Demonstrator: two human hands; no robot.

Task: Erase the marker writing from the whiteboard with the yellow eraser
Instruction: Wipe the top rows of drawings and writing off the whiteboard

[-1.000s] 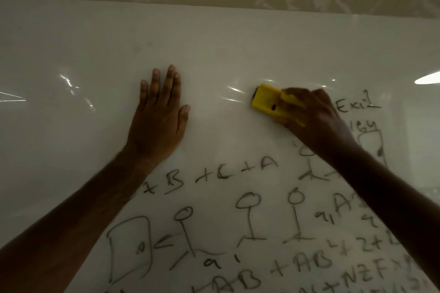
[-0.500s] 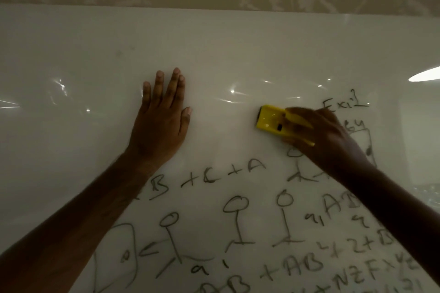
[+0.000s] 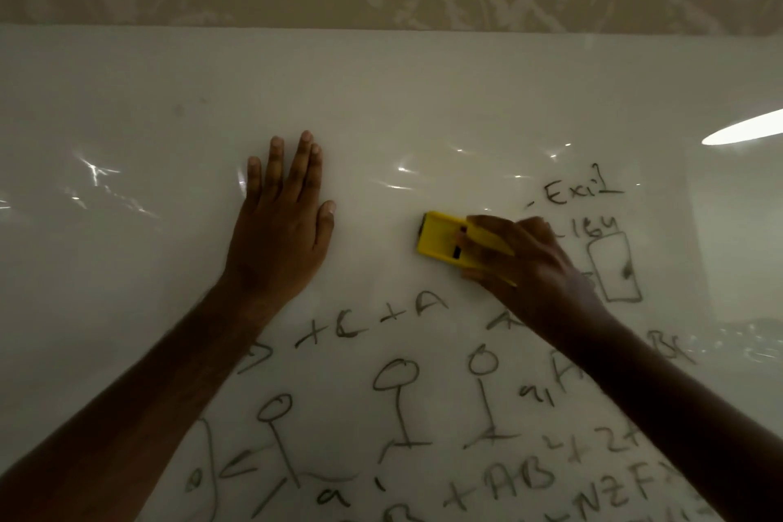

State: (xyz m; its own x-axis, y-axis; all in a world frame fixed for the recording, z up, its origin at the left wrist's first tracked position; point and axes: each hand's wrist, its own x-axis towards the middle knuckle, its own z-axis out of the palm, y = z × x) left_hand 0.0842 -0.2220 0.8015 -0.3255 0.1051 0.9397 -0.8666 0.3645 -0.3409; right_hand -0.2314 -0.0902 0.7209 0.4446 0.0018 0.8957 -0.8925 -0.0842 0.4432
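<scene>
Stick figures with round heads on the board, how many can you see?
3, all in a row below the hands: one on the left, one in the middle, one on the right. The arms may hide more.

On the whiteboard (image 3: 127,119), the left hand (image 3: 281,225) is lying flat, left of the eraser (image 3: 445,239). The right hand (image 3: 525,267) is gripping the eraser's right end. Marker writing (image 3: 402,394) is lying below and right of the eraser.

Single head view, close, facing the whiteboard (image 3: 381,89), angled slightly upward
</scene>
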